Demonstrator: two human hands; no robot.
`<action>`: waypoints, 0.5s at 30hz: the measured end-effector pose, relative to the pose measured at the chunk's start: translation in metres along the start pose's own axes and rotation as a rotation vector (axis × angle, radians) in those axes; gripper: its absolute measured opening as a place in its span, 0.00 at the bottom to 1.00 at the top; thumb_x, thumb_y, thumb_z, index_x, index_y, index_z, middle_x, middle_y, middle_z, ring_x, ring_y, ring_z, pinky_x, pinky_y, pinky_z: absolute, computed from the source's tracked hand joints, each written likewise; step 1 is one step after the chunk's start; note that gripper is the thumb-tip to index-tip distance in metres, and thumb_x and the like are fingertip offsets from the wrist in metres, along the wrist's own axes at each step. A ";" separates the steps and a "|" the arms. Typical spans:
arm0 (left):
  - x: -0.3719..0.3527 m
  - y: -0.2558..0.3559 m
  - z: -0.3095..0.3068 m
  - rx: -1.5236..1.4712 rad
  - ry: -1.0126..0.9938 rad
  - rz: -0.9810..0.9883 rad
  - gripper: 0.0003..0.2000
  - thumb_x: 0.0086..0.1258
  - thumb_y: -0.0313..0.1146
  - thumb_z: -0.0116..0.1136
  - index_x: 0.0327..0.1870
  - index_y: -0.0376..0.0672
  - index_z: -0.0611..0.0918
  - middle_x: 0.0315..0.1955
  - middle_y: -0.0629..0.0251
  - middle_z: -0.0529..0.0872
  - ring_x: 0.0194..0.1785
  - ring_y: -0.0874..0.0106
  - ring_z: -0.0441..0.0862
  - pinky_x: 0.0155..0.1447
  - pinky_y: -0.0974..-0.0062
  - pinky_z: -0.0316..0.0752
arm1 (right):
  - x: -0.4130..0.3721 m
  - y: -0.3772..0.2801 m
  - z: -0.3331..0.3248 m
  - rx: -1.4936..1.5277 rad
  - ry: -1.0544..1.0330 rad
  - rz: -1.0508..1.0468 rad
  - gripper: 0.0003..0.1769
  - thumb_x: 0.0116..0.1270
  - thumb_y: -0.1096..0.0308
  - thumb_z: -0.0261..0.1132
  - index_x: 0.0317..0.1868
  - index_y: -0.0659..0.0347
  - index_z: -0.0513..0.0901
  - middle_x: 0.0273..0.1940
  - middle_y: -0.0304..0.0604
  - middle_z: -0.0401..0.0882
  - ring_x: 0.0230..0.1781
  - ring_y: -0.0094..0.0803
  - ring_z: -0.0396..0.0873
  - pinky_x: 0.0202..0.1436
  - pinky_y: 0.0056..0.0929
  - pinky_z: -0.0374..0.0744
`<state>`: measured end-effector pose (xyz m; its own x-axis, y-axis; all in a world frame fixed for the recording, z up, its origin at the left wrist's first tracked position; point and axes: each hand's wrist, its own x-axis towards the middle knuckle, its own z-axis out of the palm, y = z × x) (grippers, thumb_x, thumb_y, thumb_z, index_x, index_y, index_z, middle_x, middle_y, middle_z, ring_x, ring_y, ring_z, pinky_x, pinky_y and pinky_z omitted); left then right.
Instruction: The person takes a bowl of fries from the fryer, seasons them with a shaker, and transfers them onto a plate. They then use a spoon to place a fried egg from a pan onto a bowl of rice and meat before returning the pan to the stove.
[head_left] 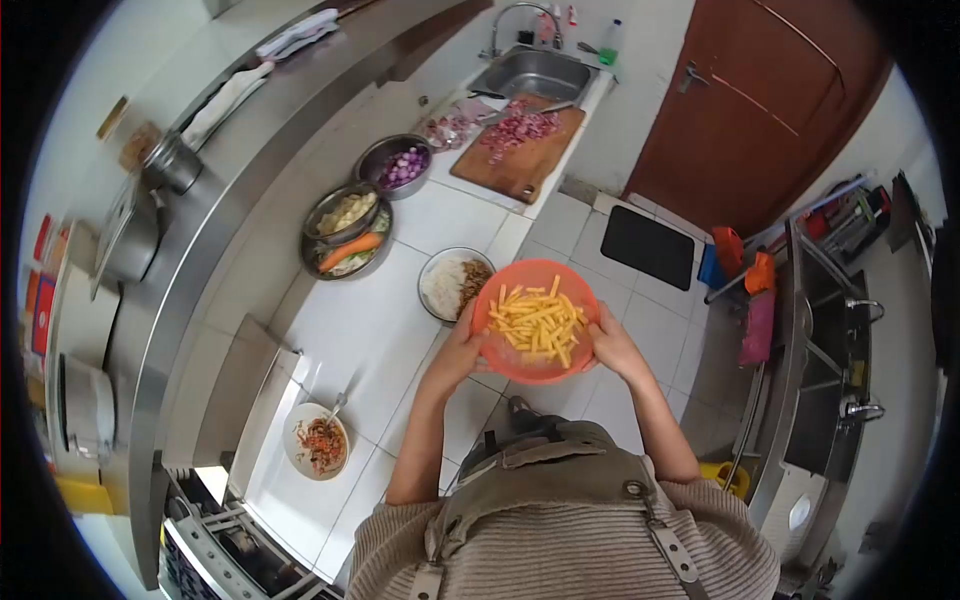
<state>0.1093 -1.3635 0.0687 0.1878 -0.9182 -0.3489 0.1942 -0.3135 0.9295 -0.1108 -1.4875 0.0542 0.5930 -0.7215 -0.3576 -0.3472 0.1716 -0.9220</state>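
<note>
Between my two hands is an orange-red plastic bowl (520,274), held in front of my body over the counter's edge and the floor. Pale yellow cut strips (540,322), which look like raw fries, lie inside it. My left hand (459,350) grips the bowl's left rim, and my right hand (614,344) is closed on the right rim. Just beyond the left rim stands a metal bowl (428,262) with white grated food and brown bits, partly hidden by the orange-red bowl.
On the white-tiled counter (345,325) sit a bowl of reddish food (299,462) with a spoon, a carrot (350,252) among other vegetables, and a bowl of purple onions (365,172). Farther back, chopped onion covers part of a cutting board (490,178) beside the sink (540,72).
</note>
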 end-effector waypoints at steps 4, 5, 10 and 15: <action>0.010 0.021 0.024 0.061 -0.003 0.149 0.29 0.70 0.31 0.41 0.72 0.52 0.49 0.65 0.60 0.63 0.59 0.66 0.72 0.43 0.70 0.81 | -0.021 -0.019 -0.023 -0.083 0.219 -0.312 0.26 0.64 0.75 0.40 0.64 0.63 0.57 0.48 0.56 0.72 0.28 0.40 0.82 0.24 0.31 0.83; 0.009 0.027 0.031 0.102 0.035 0.270 0.30 0.69 0.30 0.42 0.72 0.51 0.49 0.65 0.62 0.64 0.58 0.68 0.73 0.43 0.70 0.81 | -0.022 -0.017 -0.026 -0.156 0.292 -0.435 0.25 0.64 0.75 0.40 0.64 0.63 0.57 0.47 0.57 0.73 0.28 0.41 0.82 0.24 0.32 0.84; 0.067 -0.018 0.041 0.081 -0.110 0.011 0.30 0.69 0.29 0.41 0.72 0.51 0.48 0.65 0.60 0.63 0.61 0.65 0.70 0.44 0.68 0.82 | -0.008 0.029 -0.049 0.099 0.239 -0.091 0.27 0.64 0.75 0.40 0.66 0.62 0.55 0.50 0.56 0.72 0.29 0.40 0.82 0.24 0.30 0.83; 0.093 0.001 0.068 0.049 -0.257 -0.088 0.30 0.69 0.30 0.42 0.72 0.51 0.48 0.65 0.61 0.64 0.62 0.66 0.70 0.45 0.66 0.82 | -0.016 0.022 -0.078 0.101 0.259 -0.031 0.29 0.63 0.76 0.40 0.67 0.61 0.54 0.52 0.53 0.70 0.28 0.35 0.81 0.23 0.27 0.83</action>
<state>0.0620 -1.4661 0.0456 -0.0789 -0.9164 -0.3925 0.1511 -0.4002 0.9039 -0.1842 -1.5245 0.0512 0.3924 -0.8724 -0.2914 -0.2499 0.2038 -0.9466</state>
